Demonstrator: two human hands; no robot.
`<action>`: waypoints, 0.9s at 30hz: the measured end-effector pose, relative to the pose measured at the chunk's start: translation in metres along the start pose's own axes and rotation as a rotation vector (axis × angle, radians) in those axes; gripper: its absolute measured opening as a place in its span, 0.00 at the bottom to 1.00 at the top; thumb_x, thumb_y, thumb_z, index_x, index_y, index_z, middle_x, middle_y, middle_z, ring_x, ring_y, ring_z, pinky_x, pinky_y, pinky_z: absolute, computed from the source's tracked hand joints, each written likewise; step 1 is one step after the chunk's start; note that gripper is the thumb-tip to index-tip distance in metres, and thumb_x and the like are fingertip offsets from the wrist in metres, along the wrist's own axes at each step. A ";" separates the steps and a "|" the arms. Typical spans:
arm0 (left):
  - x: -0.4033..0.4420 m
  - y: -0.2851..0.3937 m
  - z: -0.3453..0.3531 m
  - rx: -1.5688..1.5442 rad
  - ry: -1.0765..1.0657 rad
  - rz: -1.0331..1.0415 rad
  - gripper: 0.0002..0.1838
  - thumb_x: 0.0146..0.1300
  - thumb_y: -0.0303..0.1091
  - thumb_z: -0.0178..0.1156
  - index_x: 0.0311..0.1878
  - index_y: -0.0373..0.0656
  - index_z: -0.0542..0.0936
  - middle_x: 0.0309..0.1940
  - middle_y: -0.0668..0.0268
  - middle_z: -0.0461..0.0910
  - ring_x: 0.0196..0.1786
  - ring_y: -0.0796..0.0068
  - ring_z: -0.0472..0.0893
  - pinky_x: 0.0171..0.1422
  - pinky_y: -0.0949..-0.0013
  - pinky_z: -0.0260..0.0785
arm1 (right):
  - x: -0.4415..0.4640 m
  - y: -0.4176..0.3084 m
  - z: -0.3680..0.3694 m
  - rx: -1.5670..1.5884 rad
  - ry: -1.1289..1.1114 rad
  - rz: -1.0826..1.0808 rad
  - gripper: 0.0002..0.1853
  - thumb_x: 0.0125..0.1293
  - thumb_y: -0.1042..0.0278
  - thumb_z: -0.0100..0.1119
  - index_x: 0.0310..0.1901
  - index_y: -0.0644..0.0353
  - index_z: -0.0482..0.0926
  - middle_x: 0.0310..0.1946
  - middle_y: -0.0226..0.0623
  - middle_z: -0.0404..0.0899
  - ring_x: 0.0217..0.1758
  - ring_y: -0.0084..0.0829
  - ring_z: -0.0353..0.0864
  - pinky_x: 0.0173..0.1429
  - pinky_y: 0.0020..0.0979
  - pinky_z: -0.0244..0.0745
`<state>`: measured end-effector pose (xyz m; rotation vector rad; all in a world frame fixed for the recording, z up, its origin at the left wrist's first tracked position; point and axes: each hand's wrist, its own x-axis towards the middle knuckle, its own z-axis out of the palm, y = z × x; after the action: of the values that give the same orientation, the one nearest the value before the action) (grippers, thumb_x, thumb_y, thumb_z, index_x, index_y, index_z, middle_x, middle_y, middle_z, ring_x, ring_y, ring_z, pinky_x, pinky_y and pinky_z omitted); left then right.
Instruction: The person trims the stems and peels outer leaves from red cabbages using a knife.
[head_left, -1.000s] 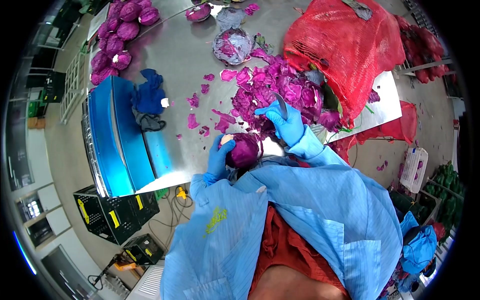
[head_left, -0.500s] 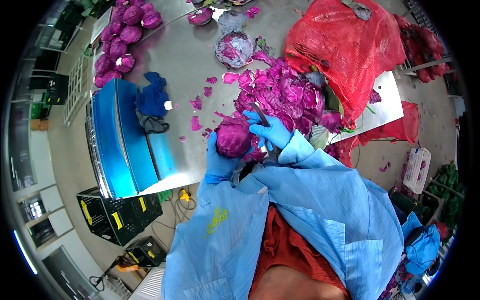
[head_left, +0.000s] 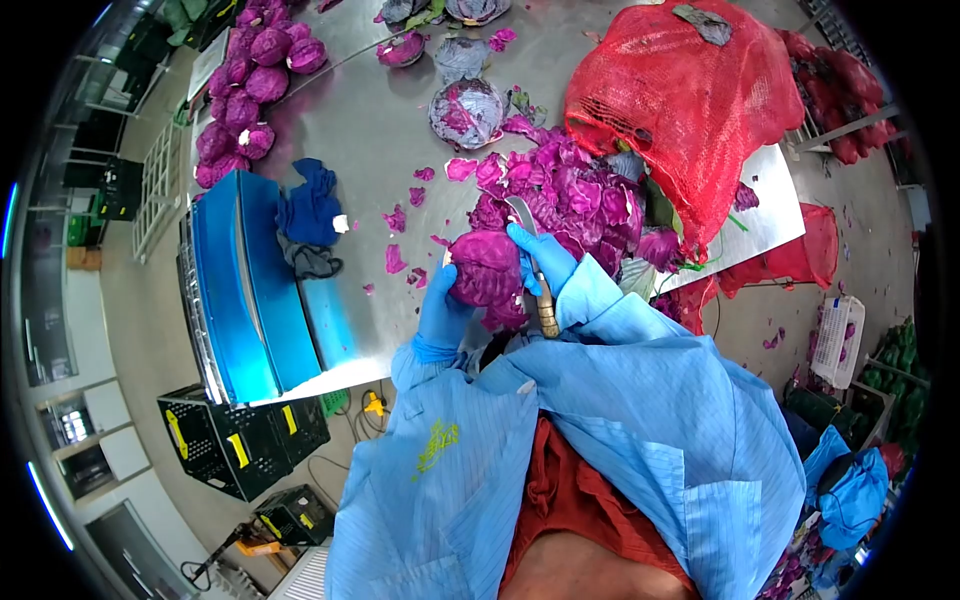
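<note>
A purple-red cabbage (head_left: 486,268) is held close to my body over the near edge of the metal table (head_left: 370,120). My left hand (head_left: 442,315), in a blue glove, curls around its left side. On the other side my gloved right hand (head_left: 545,258) grips a knife (head_left: 547,312) with a curved blade and a brownish handle, its fingers against the cabbage. The blade points away from me; the handle end points toward my body. Just beyond lies a heap of loose cabbage leaves (head_left: 590,200). Some fingertips are hidden behind the cabbage.
A red net bag (head_left: 690,90) sits at the right, and a grayish-purple cabbage (head_left: 467,112) lies farther back. Peeled cabbages (head_left: 267,84) are stacked at the far left. A blue box (head_left: 240,290) and dark blue cloth (head_left: 310,205) occupy the left edge. Black crates (head_left: 240,450) stand below.
The cabbage has turned in my left hand and shifted slightly right. My right hand has moved closer against it, with the knife now swung more upright and its handle showing.
</note>
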<state>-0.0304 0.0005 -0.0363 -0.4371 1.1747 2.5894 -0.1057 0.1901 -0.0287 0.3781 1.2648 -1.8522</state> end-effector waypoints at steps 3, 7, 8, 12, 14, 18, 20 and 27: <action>0.000 -0.003 -0.004 -0.288 0.021 -0.154 0.38 0.66 0.58 0.46 0.72 0.46 0.57 0.70 0.57 0.61 0.71 0.54 0.63 0.70 0.40 0.59 | -0.001 0.000 -0.002 -0.071 0.031 -0.113 0.26 0.65 0.41 0.58 0.20 0.54 0.71 0.09 0.29 0.67 0.11 0.25 0.68 0.15 0.27 0.60; -0.002 0.002 0.011 -0.373 -0.072 -0.157 0.40 0.65 0.64 0.42 0.73 0.47 0.56 0.70 0.56 0.60 0.71 0.52 0.63 0.69 0.37 0.58 | -0.011 -0.004 0.005 -0.223 0.106 -0.207 0.22 0.66 0.46 0.59 0.43 0.61 0.81 0.16 0.31 0.73 0.12 0.24 0.69 0.16 0.27 0.63; -0.002 0.003 0.013 -0.389 -0.067 -0.175 0.40 0.65 0.64 0.42 0.73 0.47 0.56 0.70 0.57 0.61 0.71 0.52 0.63 0.69 0.36 0.58 | -0.013 -0.005 0.008 -0.254 0.125 -0.251 0.23 0.66 0.47 0.59 0.49 0.61 0.81 0.18 0.31 0.74 0.12 0.24 0.69 0.16 0.26 0.63; -0.003 0.006 0.021 -0.388 -0.062 -0.220 0.40 0.65 0.65 0.41 0.73 0.48 0.57 0.70 0.56 0.61 0.71 0.52 0.63 0.68 0.37 0.59 | -0.021 -0.008 0.013 -0.194 -0.051 -0.337 0.28 0.65 0.53 0.63 0.63 0.57 0.72 0.21 0.27 0.75 0.14 0.17 0.67 0.18 0.23 0.63; -0.005 0.009 0.027 -0.330 -0.035 -0.215 0.40 0.65 0.65 0.41 0.73 0.48 0.57 0.70 0.56 0.61 0.71 0.51 0.63 0.68 0.37 0.59 | -0.014 -0.007 0.007 -0.176 -0.087 -0.290 0.29 0.63 0.55 0.65 0.63 0.59 0.72 0.20 0.25 0.74 0.15 0.16 0.66 0.19 0.22 0.63; -0.011 0.020 0.039 -0.110 -0.018 -0.208 0.39 0.66 0.64 0.43 0.72 0.48 0.57 0.69 0.56 0.61 0.70 0.50 0.63 0.67 0.38 0.61 | 0.000 0.004 -0.014 -0.051 -0.113 -0.214 0.22 0.64 0.47 0.61 0.43 0.61 0.80 0.13 0.28 0.71 0.12 0.20 0.67 0.18 0.24 0.63; -0.012 0.019 0.020 0.087 -0.038 -0.176 0.42 0.63 0.63 0.51 0.73 0.48 0.56 0.69 0.56 0.61 0.71 0.53 0.63 0.69 0.42 0.61 | -0.002 0.003 -0.021 -0.040 -0.157 -0.169 0.23 0.66 0.43 0.57 0.30 0.59 0.80 0.11 0.29 0.69 0.12 0.22 0.68 0.18 0.25 0.63; -0.007 0.018 0.012 0.321 -0.204 0.217 0.55 0.50 0.54 0.68 0.75 0.45 0.50 0.70 0.55 0.58 0.72 0.55 0.60 0.77 0.55 0.51 | -0.013 -0.001 0.009 0.148 -0.052 0.107 0.28 0.64 0.34 0.54 0.17 0.49 0.68 0.11 0.24 0.65 0.11 0.21 0.62 0.16 0.25 0.56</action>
<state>-0.0319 -0.0024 -0.0140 0.0230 1.5978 2.4744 -0.0968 0.1883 -0.0159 0.4655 1.0562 -1.8576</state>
